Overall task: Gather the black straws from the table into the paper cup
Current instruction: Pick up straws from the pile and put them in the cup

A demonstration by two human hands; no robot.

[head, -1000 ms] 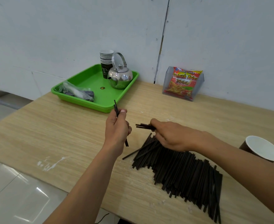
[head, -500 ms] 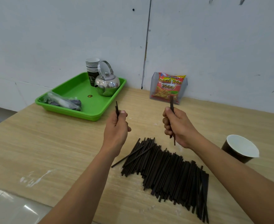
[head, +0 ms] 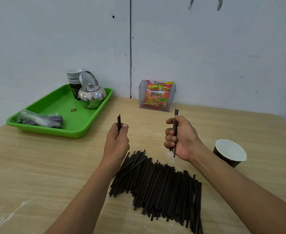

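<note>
A wide pile of black straws [head: 157, 188] lies flat on the wooden table [head: 37, 166] in front of me. My left hand [head: 117, 142] grips a few black straws [head: 119, 121] upright above the pile's far left end. My right hand [head: 181, 139] holds a few more black straws [head: 175, 125] upright, just beyond the pile. The paper cup [head: 229, 152], dark outside and white inside, stands open to the right of my right hand, with nothing visible inside.
A green tray [head: 57, 105] at the back left carries a steel kettle [head: 91, 97], a stack of paper cups [head: 73, 81] and a plastic bag [head: 37, 119]. A clear holder with a snack packet [head: 157, 95] stands against the wall.
My right hand has lifted off the pile with a few straws and turned them upright. My left hand has stayed raised with its straws. The camera has tilted.
</note>
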